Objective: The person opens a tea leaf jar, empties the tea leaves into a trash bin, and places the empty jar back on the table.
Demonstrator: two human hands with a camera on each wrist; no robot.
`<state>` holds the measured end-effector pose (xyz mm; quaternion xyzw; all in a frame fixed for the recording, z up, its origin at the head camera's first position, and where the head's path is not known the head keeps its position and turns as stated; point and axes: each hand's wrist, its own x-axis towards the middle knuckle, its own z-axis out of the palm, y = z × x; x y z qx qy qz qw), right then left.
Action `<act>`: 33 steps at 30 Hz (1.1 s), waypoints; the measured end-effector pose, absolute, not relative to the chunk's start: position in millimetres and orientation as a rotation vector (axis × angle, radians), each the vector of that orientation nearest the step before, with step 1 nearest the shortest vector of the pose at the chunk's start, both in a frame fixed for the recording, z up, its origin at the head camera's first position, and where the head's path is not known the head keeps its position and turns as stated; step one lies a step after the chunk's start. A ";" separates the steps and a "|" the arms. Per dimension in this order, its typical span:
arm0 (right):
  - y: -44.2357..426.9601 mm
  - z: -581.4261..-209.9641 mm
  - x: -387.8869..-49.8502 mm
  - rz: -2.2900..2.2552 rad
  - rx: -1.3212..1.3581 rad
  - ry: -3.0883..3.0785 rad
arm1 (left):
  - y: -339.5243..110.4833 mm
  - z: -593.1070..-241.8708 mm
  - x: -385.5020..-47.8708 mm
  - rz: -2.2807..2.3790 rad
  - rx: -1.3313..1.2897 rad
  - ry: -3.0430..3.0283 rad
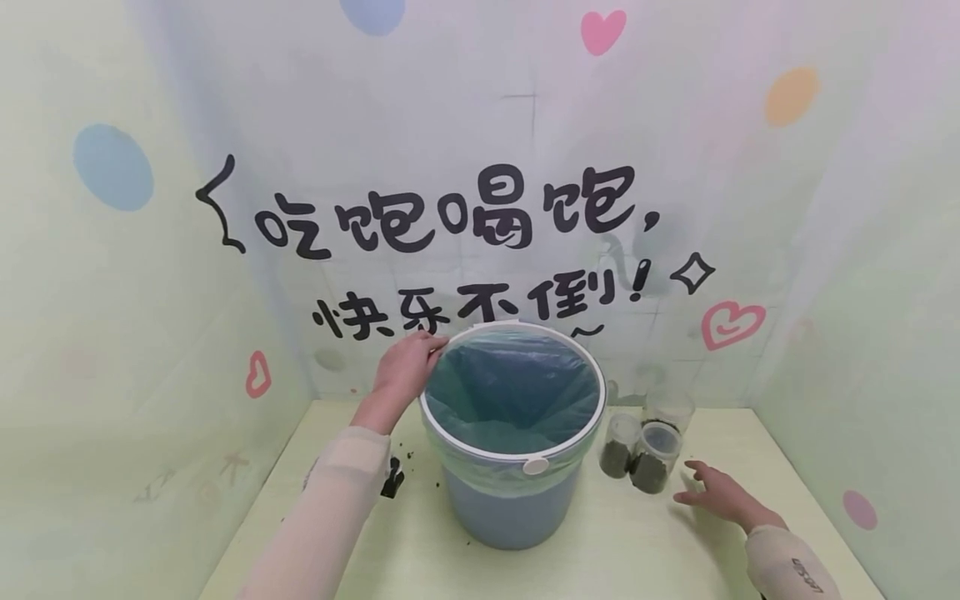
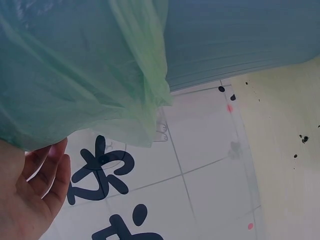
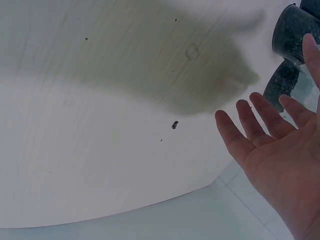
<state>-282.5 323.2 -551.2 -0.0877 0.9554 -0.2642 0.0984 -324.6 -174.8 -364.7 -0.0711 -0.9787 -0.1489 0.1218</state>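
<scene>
A blue-grey bin with a white rim stands on the table, lined with a translucent green bag folded over its edge. At the rim's back left, my left hand grips the bin; in the left wrist view its bent fingers lie by the lower edge of the bag, the thumb hidden. My right hand is empty, fingers spread, just right of a clear jar of dark material. The right wrist view shows that hand palm up, a dark-filled jar beyond its fingers.
Beside that jar stand a narrower one, also with dark contents, and a clear container behind. A black object and dark crumbs lie left of the bin. Printed curtains enclose the table's back and sides.
</scene>
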 end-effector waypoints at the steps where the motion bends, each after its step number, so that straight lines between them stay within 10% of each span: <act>1: 323.1 -551.1 -282.9 -0.786 -0.257 2.825 | -174.4 -364.4 -324.7 -0.434 -0.207 -2.858; 33: 308.7 -562.1 -284.8 -1.013 -0.191 2.827 | -172.9 -364.5 -326.5 -0.415 -0.188 -2.874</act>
